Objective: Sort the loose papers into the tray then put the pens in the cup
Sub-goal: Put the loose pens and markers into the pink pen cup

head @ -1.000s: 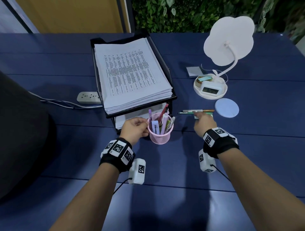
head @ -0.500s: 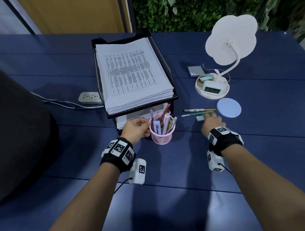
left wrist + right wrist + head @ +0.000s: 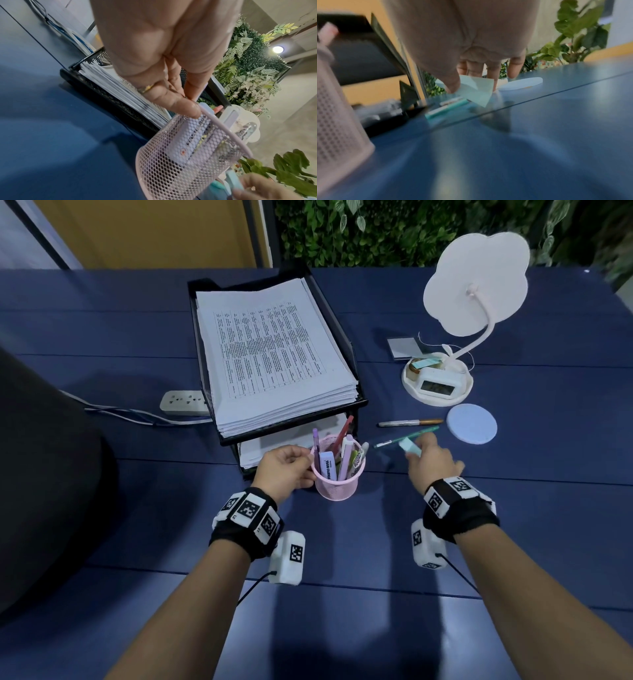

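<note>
Steadying the pink mesh pen cup at its left rim, the left hand is pinching the rim with curled fingers; the wrist view is showing the thumb and fingertips closed right at the pink wire edge. The cup is standing upright on the dark blue bench, just in front of the near end of the black mesh two-tier paper tray. Several pens and markers are poking up out of the cup, among them a lilac highlighter with printed lettering and a red pen leaning toward the tray.

The right hand is sitting to the right of the cup, holding a small pale mint-green block, eraser-like, between thumb and fingers; in the right wrist view the block is showing tilted and lifted off the bench surface. Motion blur is softening that view.

Two pens are lying loose on the bench beyond the right hand: a teal pen nearer, angled, and a white pen with a gold cap farther, roughly parallel to the bench edge. Just to their right a round pale blue coaster is lying flat.

The tall stack of printed white papers is filling the tray's upper tier, with more sheets showing in the lower tier. Farther right a white cloud-shaped desk lamp is standing with a small clock in its base dish. A white power strip is lying left of the tray.
</note>
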